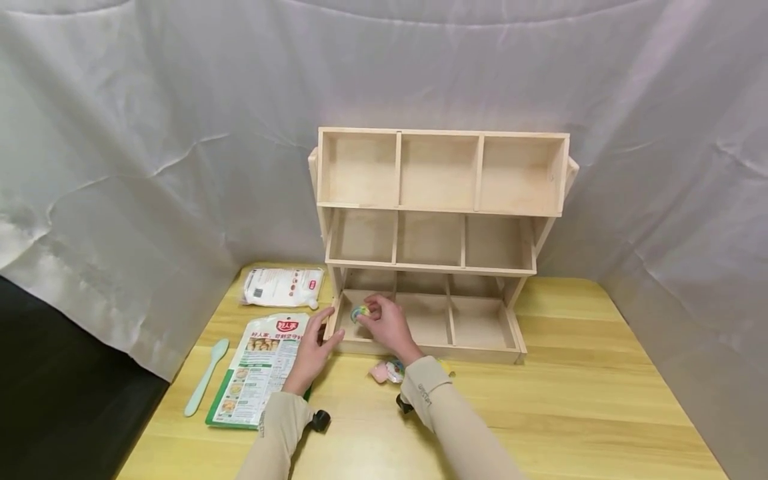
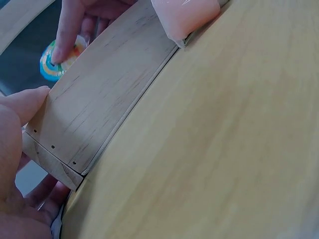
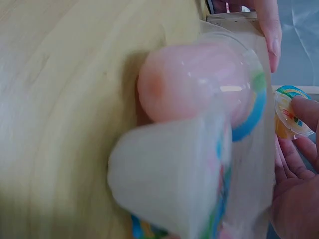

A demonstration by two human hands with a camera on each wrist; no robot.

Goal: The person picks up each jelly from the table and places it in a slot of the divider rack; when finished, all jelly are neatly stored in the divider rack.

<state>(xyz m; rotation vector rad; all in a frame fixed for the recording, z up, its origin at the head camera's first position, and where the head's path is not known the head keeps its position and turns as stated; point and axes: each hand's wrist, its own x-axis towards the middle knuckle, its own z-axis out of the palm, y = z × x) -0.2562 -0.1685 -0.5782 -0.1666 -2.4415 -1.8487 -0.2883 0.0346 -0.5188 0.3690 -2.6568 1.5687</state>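
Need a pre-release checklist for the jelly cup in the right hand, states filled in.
1. Right hand holding the jelly cup: ok, pinched.
2. Cup lined up with the bottom-row left compartment: ok, by the head view.
3. Cup touching the compartment floor: cannot tell.
4. Left hand on the wooden rack: ok, at its front left corner.
5. Table in front of rack clear: not ok, pink jelly cup and white jelly cup lie there.
6. Mint-green spoon apart from both hands: ok.

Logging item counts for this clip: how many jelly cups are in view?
3 plainly: one cup in the right hand, a pink cup and a whitish cup in front of the wooden rack. A yellow patch by the right sleeve may be another; more may be hidden.
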